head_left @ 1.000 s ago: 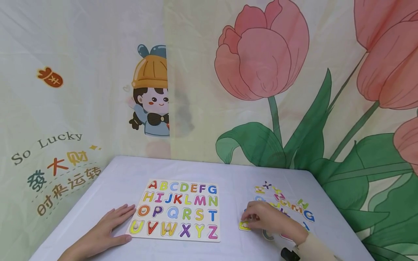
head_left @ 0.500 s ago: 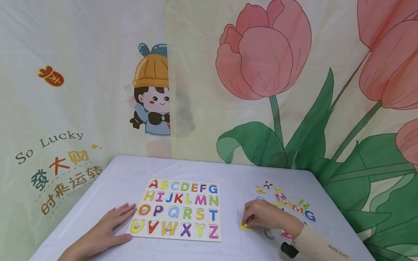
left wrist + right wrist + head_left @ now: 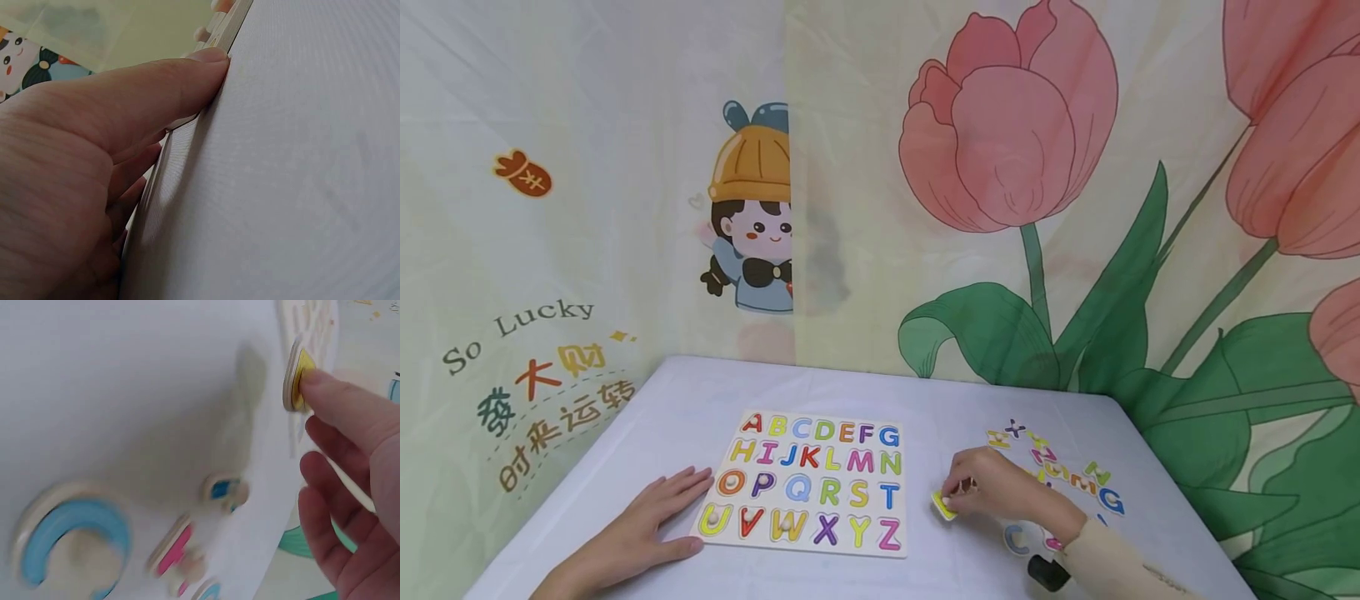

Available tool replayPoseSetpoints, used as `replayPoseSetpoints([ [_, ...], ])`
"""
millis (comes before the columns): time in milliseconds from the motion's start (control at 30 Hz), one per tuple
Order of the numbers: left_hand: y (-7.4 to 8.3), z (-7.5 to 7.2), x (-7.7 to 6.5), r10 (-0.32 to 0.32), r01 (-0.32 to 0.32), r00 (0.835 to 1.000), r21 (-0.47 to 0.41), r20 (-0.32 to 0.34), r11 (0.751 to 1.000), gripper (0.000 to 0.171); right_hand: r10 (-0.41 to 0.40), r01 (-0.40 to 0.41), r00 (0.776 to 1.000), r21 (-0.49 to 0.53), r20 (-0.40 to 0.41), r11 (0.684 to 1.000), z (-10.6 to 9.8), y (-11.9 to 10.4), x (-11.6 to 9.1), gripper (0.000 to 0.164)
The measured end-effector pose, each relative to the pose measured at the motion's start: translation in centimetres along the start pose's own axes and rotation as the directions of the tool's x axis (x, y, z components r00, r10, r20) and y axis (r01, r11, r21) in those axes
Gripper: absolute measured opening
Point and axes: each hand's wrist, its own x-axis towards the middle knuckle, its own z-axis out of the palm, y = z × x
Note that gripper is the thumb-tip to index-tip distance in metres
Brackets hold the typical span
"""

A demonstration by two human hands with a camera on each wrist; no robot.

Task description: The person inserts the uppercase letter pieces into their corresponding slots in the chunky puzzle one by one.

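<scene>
The right hand pinches a yellow letter piece, tilted and raised above a white-covered table, just right of an alphabet puzzle board. The left hand lies with fingers extended, its thumb touching the board's near-left corner. Loose letters, including a blue G, lie scattered farther right. Behind hangs a tulip-printed backdrop.

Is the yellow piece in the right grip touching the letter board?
Apart. The head view shows a strip of white tablecloth between the yellow piece and the right edge of the letter board.
</scene>
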Motion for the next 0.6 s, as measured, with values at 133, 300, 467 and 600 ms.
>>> replayPoseSetpoints([
  [133,-0.1,0.0,0.2,-0.015,0.015,1.0,-0.005,0.015,1.0,0.078,0.053,-0.054,0.994,-0.011,-0.093,0.998,0.2,-1.5,2.0,0.008],
  [300,-0.1,0.1,0.2,-0.049,0.05,0.997,-0.014,0.053,0.999,0.079,0.094,-0.096,0.974,0.0,-0.205,0.995,1.5,-3.1,5.0,0.006],
  [467,-0.2,0.1,0.1,-0.052,0.052,0.997,-0.005,0.057,0.999,0.079,0.117,-0.114,0.955,0.029,-0.272,0.993,3.0,-5.1,8.5,0.008],
  [600,-0.2,0.1,0.2,-0.057,0.058,0.996,-0.007,0.065,0.998,0.079,0.166,-0.151,0.94,0.073,-0.298,0.986,4.3,-7.1,11.6,0.009],
])
